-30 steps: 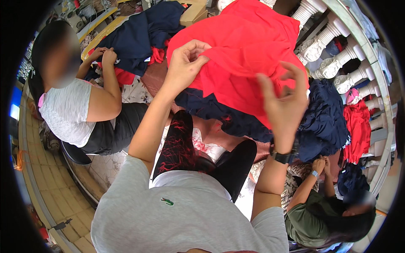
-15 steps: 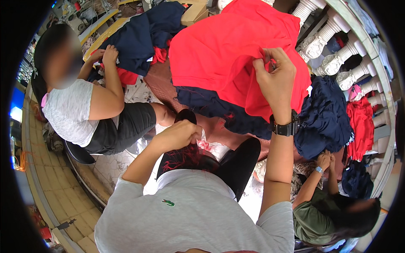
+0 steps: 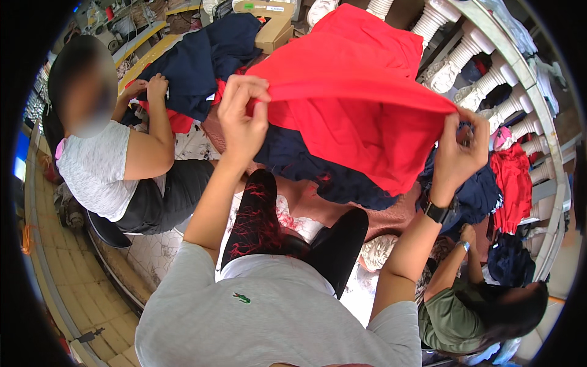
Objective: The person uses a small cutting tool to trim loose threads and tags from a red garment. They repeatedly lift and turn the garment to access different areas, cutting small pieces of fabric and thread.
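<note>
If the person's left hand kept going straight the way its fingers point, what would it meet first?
The left hand already pinches the red cloth at its edge. Straight beyond, it would probably meet the dark blue garment pile first, though depth is unclear.

**Floor and what lies on it**

From my feed I see a pale patterned floor [image 3: 153, 257] under everyone. On it lies a brown mat [image 3: 318, 202], with a navy pile [image 3: 330, 171] resting on top. Further up, another navy heap [image 3: 208, 61] lies with red cloth [image 3: 177, 122] under its near edge. A cardboard box [image 3: 269, 24] sits behind it. At right, a red garment [image 3: 510, 183] and more navy clothes [image 3: 507, 263] lie on the floor beside white balusters [image 3: 465, 55].
</note>
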### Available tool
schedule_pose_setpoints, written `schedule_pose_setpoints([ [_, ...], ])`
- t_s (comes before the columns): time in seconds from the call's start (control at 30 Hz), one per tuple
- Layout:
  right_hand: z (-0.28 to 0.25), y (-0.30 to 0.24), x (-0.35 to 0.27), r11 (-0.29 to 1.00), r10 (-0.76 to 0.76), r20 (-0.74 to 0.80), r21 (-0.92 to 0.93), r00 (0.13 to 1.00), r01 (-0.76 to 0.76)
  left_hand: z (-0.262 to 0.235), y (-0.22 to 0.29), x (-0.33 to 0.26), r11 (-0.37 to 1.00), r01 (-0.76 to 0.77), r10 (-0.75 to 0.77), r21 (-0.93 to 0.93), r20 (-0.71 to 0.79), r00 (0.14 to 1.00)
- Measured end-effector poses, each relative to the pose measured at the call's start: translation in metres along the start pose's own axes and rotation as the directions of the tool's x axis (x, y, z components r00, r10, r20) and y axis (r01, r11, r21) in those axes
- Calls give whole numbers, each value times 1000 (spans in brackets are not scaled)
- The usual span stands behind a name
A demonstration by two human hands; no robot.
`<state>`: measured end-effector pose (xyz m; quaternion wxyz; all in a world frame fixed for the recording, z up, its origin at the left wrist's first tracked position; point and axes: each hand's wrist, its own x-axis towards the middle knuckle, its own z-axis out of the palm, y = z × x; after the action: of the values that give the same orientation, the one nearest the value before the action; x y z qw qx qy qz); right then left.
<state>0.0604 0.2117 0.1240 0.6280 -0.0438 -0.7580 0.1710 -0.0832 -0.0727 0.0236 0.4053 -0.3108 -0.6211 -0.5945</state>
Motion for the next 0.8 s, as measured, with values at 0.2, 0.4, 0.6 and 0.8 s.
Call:
schedule_pose_setpoints([
  [0.2,-47,40,-80,957,278,517,-76,810,-281,-52,-6,-27,973,-108,-83,205,744,664],
  [0.4,-37,-37,-90,943,292,455,10,841,-333,-27,21,-23,995,6,-55,100,498,865],
  [0.6,10,-2,-127,962,236,511,-2,827,-273,15,-10,-60,939,343,-262,-34,575,775],
  [0.8,0,3,-133,899,323,566,67,759,-432,-25,-11,-66,621,758,-471,-201,678,565],
])
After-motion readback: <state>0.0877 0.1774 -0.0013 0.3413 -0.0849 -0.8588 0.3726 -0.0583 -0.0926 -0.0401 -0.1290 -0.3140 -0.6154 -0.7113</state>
